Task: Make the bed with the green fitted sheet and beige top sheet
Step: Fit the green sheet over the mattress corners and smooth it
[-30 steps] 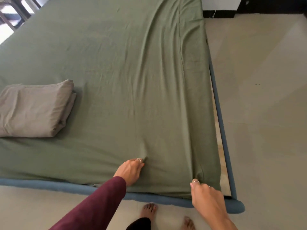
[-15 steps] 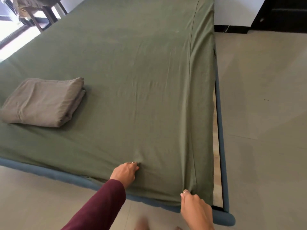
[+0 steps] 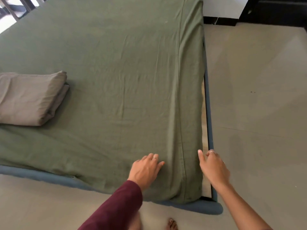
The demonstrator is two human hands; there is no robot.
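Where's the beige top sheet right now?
Head view, far left: the beige top sheet lies folded on the green fitted sheet, well left of both hands.

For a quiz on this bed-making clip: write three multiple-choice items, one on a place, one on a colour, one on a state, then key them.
1. Where does the folded beige sheet lie?
A. on the floor
B. on the green fitted sheet, at the picture's left
C. in the right hand

2. What colour is the sleeve on the left arm?
A. maroon
B. white
C. yellow

3. How is the left hand?
A. fist round a pillow
B. fingers extended on the green sheet
C. out of view

Key: 1 B, it rests on the bed; 2 A, dark red cloth; 3 B, fingers lie on the fabric near the right hand.
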